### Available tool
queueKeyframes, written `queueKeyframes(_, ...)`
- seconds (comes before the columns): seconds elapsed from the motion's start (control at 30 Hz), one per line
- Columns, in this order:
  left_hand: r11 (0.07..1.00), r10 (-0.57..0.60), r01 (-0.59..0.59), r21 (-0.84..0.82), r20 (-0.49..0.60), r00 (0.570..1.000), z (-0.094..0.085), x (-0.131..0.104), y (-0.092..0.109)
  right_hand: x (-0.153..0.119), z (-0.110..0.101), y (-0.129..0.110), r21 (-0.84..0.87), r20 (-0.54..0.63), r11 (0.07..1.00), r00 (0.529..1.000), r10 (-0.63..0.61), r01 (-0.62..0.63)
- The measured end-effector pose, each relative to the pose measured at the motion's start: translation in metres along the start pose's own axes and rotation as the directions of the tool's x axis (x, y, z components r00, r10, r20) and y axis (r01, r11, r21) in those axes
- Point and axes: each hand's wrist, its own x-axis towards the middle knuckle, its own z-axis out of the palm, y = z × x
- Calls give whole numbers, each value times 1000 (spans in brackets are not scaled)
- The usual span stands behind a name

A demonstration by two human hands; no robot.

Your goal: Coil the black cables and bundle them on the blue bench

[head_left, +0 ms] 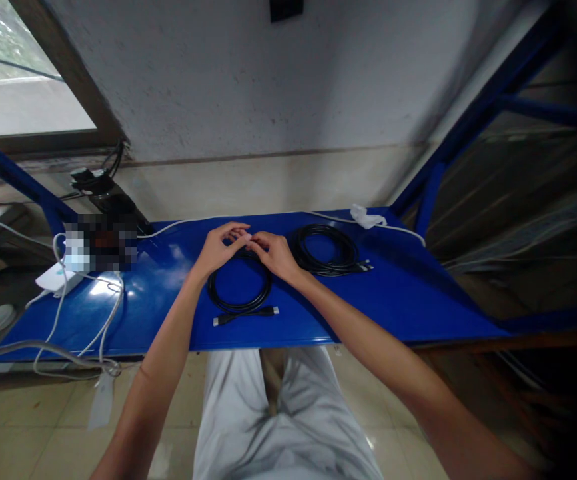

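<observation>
Head view: left hand (226, 247), loosely curled, and right hand (271, 252), fingers pinched, meet at the far edge of a coiled black cable (238, 309) on a blue table (388, 300); their grip is unclear. More black coils (326, 272) lie right, white cords (113, 313) left.

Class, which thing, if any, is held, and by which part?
The left hand and right hand meet over the far side of the left black cable coil, opposite its plugs; whether they grip it cannot be told.
</observation>
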Motion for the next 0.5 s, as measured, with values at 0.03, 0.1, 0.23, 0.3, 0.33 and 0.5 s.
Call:
queueKeyframes(0.03, 1000, 4, -3, -20, 37, 999, 0, 0, 1, 0, 0, -1, 2, 9, 1000, 1000, -12, 12)
queueKeyframes(0.1, 999, 33, -31, -26, 85, 996, 0, 1, 1, -1, 0, -2, 9, 17, 1000, 1000, -20, 20)
queueKeyframes(0.23, 999, 45, -44, -12, 90, 995, -2, 2, -1, -2, 1, -1, 20, 44, 1000, 999, -10, 10)
queueKeyframes(0.3, 999, 10, -7, -34, 85, 996, -3, 2, -1, -2, 3, -1, 37, 57, 999, 998, -10, 8)
queueKeyframes(0.33, 999, -6, 10, -49, 82, 997, -3, 2, -1, -2, 3, -1, 45, 59, 999, 998, -10, 8)
queueKeyframes(0.5, 997, 11, -6, -77, 57, 998, -3, 2, -3, -4, 5, -4, 74, 51, 997, 999, -17, 13)
